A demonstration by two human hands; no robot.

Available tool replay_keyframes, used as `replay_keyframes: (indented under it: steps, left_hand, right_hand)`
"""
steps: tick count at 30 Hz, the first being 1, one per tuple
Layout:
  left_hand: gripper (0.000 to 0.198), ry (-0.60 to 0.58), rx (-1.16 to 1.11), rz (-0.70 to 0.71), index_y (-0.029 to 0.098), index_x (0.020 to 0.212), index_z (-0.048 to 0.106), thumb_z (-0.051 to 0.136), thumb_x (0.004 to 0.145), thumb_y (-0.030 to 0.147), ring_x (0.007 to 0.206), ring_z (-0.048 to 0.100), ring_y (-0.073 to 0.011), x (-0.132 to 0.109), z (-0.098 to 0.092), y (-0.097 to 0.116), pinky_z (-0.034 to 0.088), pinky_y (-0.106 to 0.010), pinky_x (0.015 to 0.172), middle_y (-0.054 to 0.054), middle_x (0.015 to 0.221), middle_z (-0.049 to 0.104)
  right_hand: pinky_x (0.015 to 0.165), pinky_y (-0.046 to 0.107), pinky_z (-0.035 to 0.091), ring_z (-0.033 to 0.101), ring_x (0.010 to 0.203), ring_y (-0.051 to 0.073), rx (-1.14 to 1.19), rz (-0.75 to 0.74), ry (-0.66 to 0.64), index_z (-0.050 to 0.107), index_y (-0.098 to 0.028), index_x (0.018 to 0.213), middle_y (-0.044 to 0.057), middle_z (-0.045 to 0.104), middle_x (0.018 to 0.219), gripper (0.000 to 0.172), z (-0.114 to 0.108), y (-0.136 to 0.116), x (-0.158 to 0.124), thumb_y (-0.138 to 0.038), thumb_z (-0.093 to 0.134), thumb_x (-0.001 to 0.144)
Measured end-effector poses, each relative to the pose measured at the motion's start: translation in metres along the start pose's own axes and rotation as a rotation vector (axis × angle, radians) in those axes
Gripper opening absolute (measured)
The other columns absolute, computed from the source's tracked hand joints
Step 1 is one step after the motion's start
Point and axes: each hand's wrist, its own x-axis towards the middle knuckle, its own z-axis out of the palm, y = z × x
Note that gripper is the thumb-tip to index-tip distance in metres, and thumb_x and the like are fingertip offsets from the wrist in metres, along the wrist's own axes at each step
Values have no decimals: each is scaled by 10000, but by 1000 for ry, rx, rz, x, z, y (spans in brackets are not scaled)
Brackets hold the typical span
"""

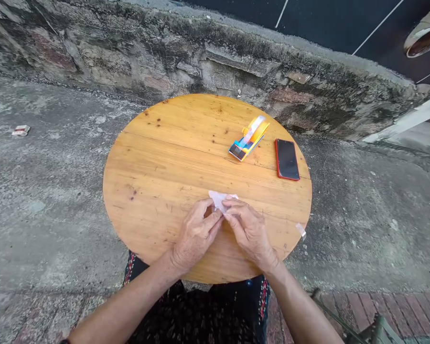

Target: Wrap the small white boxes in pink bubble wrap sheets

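A small piece of pale, whitish-pink paper [219, 198], folded to a pointed shape, lies between my two hands near the front half of the round wooden table [172, 167]. My left hand [199, 229] grips its left and lower edge with thumb and fingers. From the right, my right hand [246, 225] pinches the same paper, its fingertips resting over the upper right part. The fingers cover much of the paper, so its full shape is hidden.
A yellow and blue tape dispenser [249, 138] with a tape roll stands toward the back right. Right of it lies a red-cased phone [287, 159]. A strip of clear tape [301, 231] hangs at the right edge. Behind the table runs a stone wall [157, 57].
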Motion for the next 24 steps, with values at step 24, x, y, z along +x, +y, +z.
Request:
replay_keyframes:
  steps: [24]
  left_hand:
    - [258, -16, 2, 223, 159, 1112, 580, 573, 864, 89, 1210, 558, -255, 9, -7, -25, 507, -470, 1012, -114, 1153, 640]
  right_hand:
    - [1050, 414, 464, 575, 1188, 193, -227, -205, -16, 593, -227, 1078, 73, 642, 1192, 231, 2, 9, -13, -117, 549, 880]
